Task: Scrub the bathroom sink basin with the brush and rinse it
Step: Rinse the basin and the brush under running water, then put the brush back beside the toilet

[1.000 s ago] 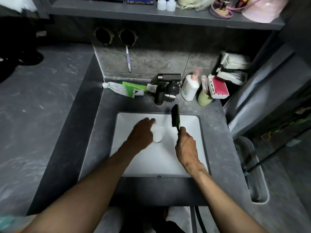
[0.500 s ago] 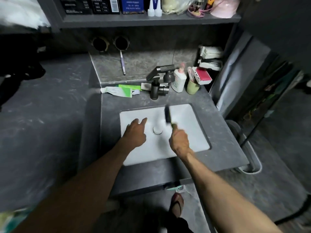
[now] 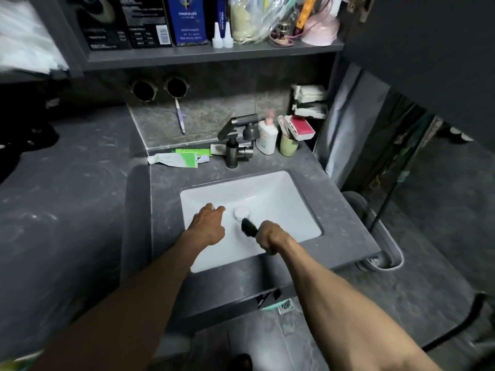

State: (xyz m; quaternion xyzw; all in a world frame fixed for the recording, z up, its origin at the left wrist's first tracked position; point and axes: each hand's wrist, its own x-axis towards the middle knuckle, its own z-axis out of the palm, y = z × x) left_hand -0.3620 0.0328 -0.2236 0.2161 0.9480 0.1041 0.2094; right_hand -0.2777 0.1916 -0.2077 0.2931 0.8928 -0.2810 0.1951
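**Brush at the drain, scrub under way**

Brush sat low in the basin, its dark head just beside the white drain plug, near the middle of the bowl. The right hand was clenched around its handle in a fist, knuckles up. The left hand lay flat on the basin's left slope, fingers loose and spread, gripping nothing. No water showed from the tap, so this looked like the scrubbing stage, with rinsing not yet begun.

To do it well, the bristles probably needed firm downward pressure and short overlapping strokes, working round the plug's rim and then out to the walls and corners. The braced left hand would help steady the body. Toothpaste, a bottle and a cup stood on the counter behind, well apart from the strokes.
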